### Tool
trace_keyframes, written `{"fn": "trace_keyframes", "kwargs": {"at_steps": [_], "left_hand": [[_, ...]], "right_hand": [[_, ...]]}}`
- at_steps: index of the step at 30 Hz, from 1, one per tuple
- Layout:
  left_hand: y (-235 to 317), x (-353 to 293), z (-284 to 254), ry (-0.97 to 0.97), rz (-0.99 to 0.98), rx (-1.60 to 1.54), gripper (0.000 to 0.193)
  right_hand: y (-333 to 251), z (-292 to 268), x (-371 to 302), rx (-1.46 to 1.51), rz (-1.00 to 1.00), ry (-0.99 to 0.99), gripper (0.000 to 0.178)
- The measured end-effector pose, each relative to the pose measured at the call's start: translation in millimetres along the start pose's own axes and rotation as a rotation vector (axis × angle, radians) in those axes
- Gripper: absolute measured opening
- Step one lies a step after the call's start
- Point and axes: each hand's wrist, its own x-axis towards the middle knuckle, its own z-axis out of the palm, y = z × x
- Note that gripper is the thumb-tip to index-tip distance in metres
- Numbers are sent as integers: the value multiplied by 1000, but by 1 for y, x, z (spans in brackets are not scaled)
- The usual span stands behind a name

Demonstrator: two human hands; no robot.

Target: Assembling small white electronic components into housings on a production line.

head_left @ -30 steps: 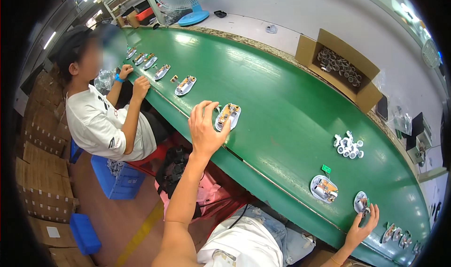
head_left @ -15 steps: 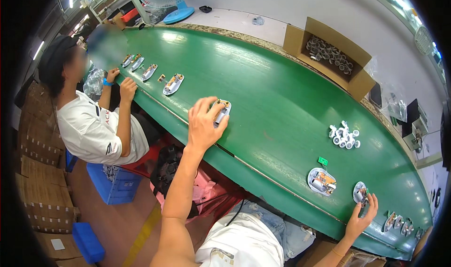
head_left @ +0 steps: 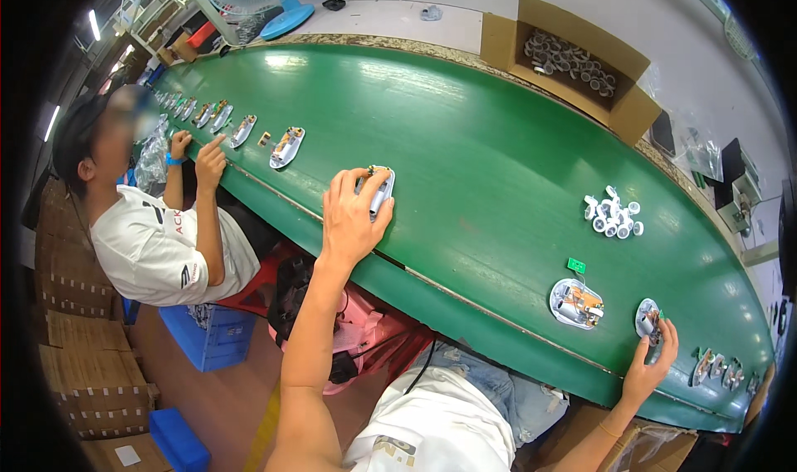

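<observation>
1. Grip of your left hand [head_left: 355,221]: curled, thumb and fingers clasping a pale oval housing [head_left: 385,189] on the green bench [head_left: 465,165].
2. Your right hand [head_left: 650,371]: half-curled at a second housing [head_left: 645,316], toward the bench's right end (actual hold or mere touch, cannot tell).
3. Third housing [head_left: 573,303], circuitry exposed: just left of that one.
4. White round parts [head_left: 613,215]: piled beyond it.

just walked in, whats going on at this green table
A person's left hand grips a pale oval shell with electronics; their right hand touches another shell farther right. Between them on the green table lies a third shell, a green circuit board beside it and white round parts piled beyond. At left, a co-worker sits at the table's edge.
</observation>
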Motion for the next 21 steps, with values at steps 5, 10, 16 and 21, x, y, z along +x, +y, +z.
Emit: {"fn": "trace_keyframes", "kwargs": {"at_steps": [5, 10, 16, 21], "left_hand": [[0, 1, 2, -11, 8, 3, 38], [-6, 4, 2, -19, 61, -25, 38], [-9, 9, -4, -125, 16, -68, 35], [-12, 10, -2, -57, 78, -54, 36]], "right_hand": [[-3, 0, -1, 9, -1, 4, 42], [-4, 1, 0, 19, 14, 7, 41], [-8, 2, 0, 41, 33, 10, 41], [-7, 5, 1, 49, 19, 20, 40]]}}
